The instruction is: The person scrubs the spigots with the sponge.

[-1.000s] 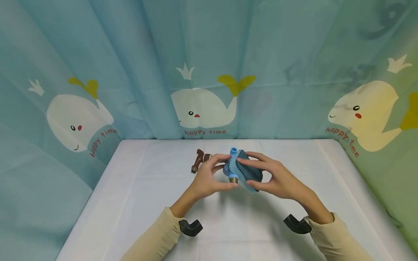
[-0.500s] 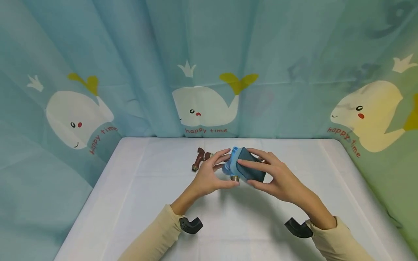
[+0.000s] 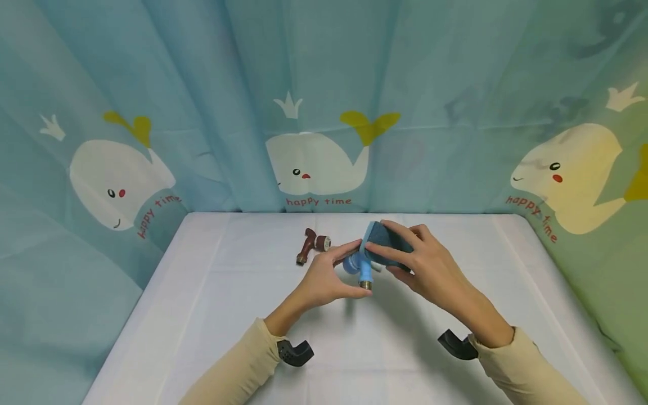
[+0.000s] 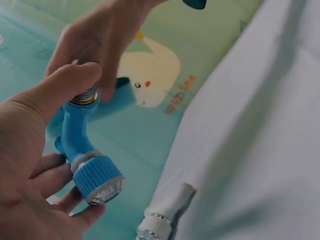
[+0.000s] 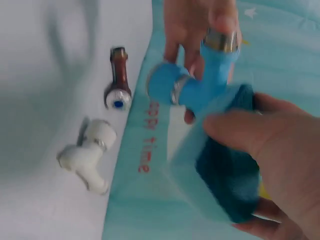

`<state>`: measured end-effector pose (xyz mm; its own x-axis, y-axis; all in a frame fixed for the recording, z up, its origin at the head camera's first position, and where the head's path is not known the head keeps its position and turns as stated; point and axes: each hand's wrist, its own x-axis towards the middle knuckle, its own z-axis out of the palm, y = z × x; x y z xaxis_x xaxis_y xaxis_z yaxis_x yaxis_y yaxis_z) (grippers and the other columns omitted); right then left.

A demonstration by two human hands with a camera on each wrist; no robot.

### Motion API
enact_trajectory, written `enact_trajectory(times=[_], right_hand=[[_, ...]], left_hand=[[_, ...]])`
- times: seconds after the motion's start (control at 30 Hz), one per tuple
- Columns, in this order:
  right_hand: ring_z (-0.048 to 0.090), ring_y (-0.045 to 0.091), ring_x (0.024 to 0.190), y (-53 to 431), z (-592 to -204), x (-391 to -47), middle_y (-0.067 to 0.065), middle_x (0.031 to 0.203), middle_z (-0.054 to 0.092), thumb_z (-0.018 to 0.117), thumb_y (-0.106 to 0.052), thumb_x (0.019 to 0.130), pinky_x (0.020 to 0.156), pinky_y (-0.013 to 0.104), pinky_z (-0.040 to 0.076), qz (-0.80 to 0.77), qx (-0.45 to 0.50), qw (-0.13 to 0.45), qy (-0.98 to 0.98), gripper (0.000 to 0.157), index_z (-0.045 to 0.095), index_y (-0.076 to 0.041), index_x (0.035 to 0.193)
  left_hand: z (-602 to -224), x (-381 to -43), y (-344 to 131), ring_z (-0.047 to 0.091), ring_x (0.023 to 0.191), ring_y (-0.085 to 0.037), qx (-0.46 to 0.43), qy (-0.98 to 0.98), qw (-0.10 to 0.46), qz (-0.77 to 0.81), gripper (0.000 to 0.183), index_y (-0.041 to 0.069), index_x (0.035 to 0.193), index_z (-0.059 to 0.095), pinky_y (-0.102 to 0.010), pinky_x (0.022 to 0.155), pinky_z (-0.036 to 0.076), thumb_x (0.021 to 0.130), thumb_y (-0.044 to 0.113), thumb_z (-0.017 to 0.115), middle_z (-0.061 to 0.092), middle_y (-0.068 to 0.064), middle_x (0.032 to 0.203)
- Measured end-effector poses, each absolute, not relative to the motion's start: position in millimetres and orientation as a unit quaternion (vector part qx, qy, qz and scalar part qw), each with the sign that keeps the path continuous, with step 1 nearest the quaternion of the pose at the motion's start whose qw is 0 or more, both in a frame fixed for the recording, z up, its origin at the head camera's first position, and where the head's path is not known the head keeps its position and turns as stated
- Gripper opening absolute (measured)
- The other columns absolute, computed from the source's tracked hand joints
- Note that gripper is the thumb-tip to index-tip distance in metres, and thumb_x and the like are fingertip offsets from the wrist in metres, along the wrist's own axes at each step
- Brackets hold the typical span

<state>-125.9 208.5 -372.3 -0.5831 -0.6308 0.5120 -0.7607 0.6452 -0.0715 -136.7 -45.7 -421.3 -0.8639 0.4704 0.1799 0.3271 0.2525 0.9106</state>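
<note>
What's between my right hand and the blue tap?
The blue sponge, gripped by the right hand, lies toward the blue tap in the right wrist view.

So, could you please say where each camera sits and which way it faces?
Head: worn on the head, facing forward and down; left hand, right hand, beige sleeves show.
Left wrist: worn there, facing the blue metal-ended tap; both hands show.
Right wrist: worn there, facing the two-tone blue sponge; both hands show.
Both wrist views share the tap.
</note>
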Motion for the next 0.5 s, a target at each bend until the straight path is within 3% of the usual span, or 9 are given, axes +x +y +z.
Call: enact_trajectory(times=[0.27, 0.5], right_hand=[[0.052, 0.038, 0.096, 204.3, -378.1, -130.0, 0.015, 0.152, 0.048, 0.09, -0.015, 0.079, 0.064, 0.046, 0.055, 0.117, 0.371, 0.275, -0.879, 0.068, 0.065, -0.032, 0.14], [0.053, 0.041, 0.097, 203.5, -378.7, -133.0, 0.016, 0.151, 0.049, 0.091, -0.014, 0.078, 0.064, 0.05, 0.056, 0.099, 0.362, 0.315, -0.872, 0.071, 0.064, -0.032, 0.141]], left_hand=[[-419.9, -134.2, -40.9, 0.053, 0.135, -0.017, 0.251, 0.79, 0.059, 0.556, 0.091, 0.013, 0.152, 0.051, -0.037, 0.112, 0.044, 0.073, 0.024, 0.095, 0.055, -0.003, 0.149], [-418.6, -134.0, -40.5, 0.052, 0.136, -0.015, 0.25, 0.773, 0.064, 0.58, 0.088, 0.01, 0.152, 0.05, -0.032, 0.112, 0.043, 0.076, 0.02, 0.093, 0.055, -0.004, 0.15]])
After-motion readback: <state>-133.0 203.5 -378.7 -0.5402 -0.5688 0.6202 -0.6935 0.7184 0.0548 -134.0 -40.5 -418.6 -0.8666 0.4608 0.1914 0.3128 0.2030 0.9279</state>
